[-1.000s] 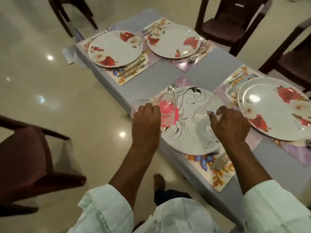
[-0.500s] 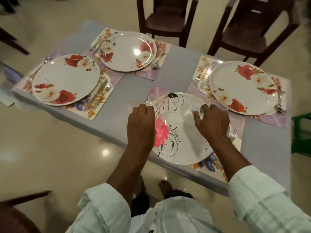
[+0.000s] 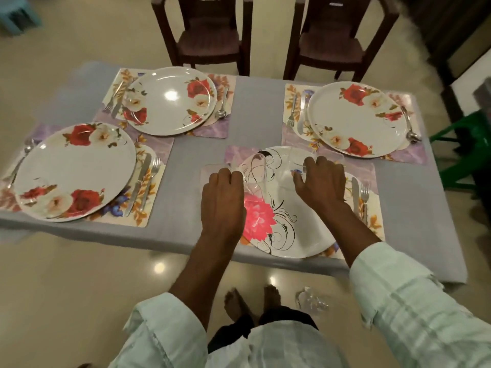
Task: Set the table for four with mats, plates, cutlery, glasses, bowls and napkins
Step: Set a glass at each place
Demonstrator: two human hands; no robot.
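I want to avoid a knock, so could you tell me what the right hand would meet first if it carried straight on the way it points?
Probably the far right plate. The right hand, holding a glass, points away across the table; depth is unclear.

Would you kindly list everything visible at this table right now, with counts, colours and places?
Rose plates: three, white with red roses, on mats.
Swirl plate: one, white with pink flower, nearest mat.
Placemats: four, floral, on the table.
Table: one, grey-covered.
Cutlery: steel, beside each plate.
Glasses: clear, held over the swirl plate; count unclear.
Chairs: two, dark brown, far side.
Left hand: grips glasses.
Right hand: grips a glass.
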